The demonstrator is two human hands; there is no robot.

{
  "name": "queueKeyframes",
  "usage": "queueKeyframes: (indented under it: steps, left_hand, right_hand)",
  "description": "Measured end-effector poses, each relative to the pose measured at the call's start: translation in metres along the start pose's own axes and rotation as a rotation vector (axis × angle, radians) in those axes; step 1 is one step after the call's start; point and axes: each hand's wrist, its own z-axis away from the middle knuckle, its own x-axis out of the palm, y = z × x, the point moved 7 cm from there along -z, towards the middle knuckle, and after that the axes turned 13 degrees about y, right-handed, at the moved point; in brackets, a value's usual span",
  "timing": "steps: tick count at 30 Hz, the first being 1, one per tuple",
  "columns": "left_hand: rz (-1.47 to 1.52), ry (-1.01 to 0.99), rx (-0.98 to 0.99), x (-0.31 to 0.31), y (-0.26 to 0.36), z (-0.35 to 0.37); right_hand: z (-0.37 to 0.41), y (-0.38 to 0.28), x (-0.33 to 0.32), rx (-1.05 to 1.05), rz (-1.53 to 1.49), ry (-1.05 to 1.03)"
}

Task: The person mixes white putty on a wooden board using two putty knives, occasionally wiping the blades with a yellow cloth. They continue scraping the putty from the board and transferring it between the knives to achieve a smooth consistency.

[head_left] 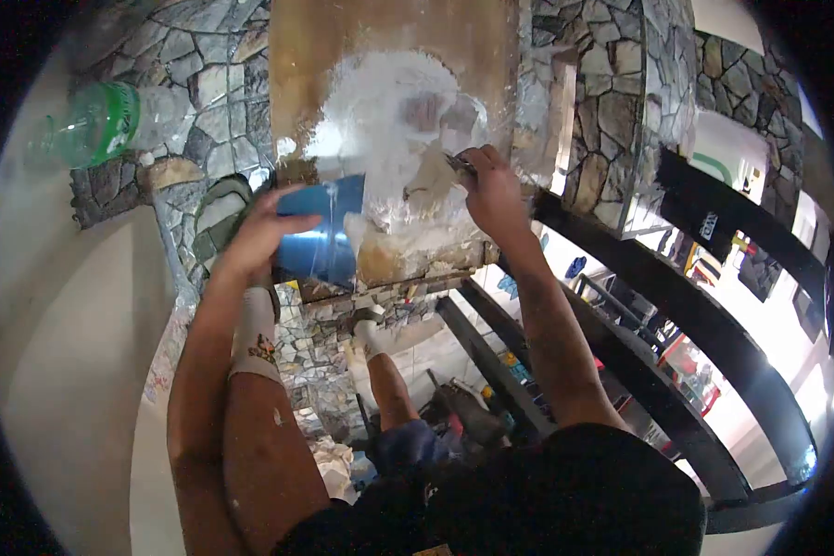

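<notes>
My left hand (264, 230) grips the left side of a blue flat sheet (335, 232), thumb across its face. My right hand (494, 190) is closed on the handle of a putty knife (458, 165), whose blade lies over a patch of grey-beige paste (428, 176). Under both hands is a brown wooden board (296, 56) with a broad, uneven white coating (380, 83) over its middle. Pale paste streaks the lower edge of the board near the blue sheet.
A clear plastic bottle with a green label (120, 120) lies at the upper left. Stone-patterned surfaces (607, 120) flank the board. Dark beams (639, 371) slant along the right, with cluttered floor visible below between them. My sock-covered leg (255, 343) is at the left.
</notes>
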Motion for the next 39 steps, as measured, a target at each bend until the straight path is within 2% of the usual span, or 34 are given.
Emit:
queueKeyframes:
  steps: [1,4,5,8,9,12,13,16,20,22,23,26,27,30,32,33,34,39]
  left_hand:
    - [-0.074,0.055,0.14,-0.001,0.007,-0.005]
    - [0.006,0.097,0.068,0.006,0.006,-0.008]
    - [-0.084,0.052,0.101,0.006,0.003,-0.015]
    - [-0.015,-0.001,-0.043,0.014,-0.01,-0.001]
    - [0.092,-0.038,-0.152,0.015,-0.024,0.003]
    - [0.293,-0.05,-0.195,0.017,-0.042,0.008]
    - [0.291,-0.005,-0.183,0.013,-0.043,0.008]
    - [0.23,-0.047,-0.096,0.017,-0.031,0.003]
    - [0.241,0.014,-0.101,0.018,-0.026,0.002]
    - [0.221,0.026,-0.067,0.023,-0.022,0.002]
    - [0.211,0.029,-0.047,0.026,-0.019,0.001]
    - [0.034,-0.058,0.096,0.06,0.023,0.018]
    - [-0.094,0.045,0.228,0.068,0.034,0.021]
    - [-0.436,0.111,0.444,0.091,0.051,0.014]
    - [-0.453,0.124,0.484,0.103,0.058,0.016]
    - [-0.515,0.146,0.536,0.106,0.06,0.016]
    - [-0.581,0.168,0.589,0.109,0.063,0.017]
    - [-0.725,0.182,0.636,0.114,0.063,0.018]
  right_hand:
    - [0.006,0.002,-0.003,0.019,0.01,0.044]
    - [0.016,0.0,-0.023,0.018,0.003,0.09]
    - [0.019,-0.001,-0.027,0.009,0.015,0.095]
    - [0.034,0.0,-0.016,-0.084,0.021,0.014]
    - [0.041,0.002,-0.015,-0.048,0.005,0.003]
    - [0.062,-0.003,-0.009,0.058,-0.057,-0.028]
    - [0.068,0.0,-0.014,0.085,-0.101,0.051]
    - [0.084,0.023,-0.013,0.327,-0.19,0.109]
    - [0.085,0.032,-0.014,0.403,-0.278,0.147]
    - [0.077,0.023,-0.014,0.391,-0.291,0.1]
    - [0.079,0.023,-0.016,0.481,-0.293,0.065]
    - [0.077,0.024,-0.026,0.446,-0.281,0.204]
    - [0.08,0.027,-0.025,0.481,-0.284,0.216]
    - [0.092,0.039,-0.016,0.542,-0.271,0.251]
    - [0.099,0.045,-0.007,0.53,-0.239,0.274]
    - [0.102,0.048,0.001,0.643,-0.29,0.184]
    - [0.103,0.045,0.002,0.655,-0.328,0.184]
    - [0.096,0.037,0.0,0.739,-0.51,0.217]
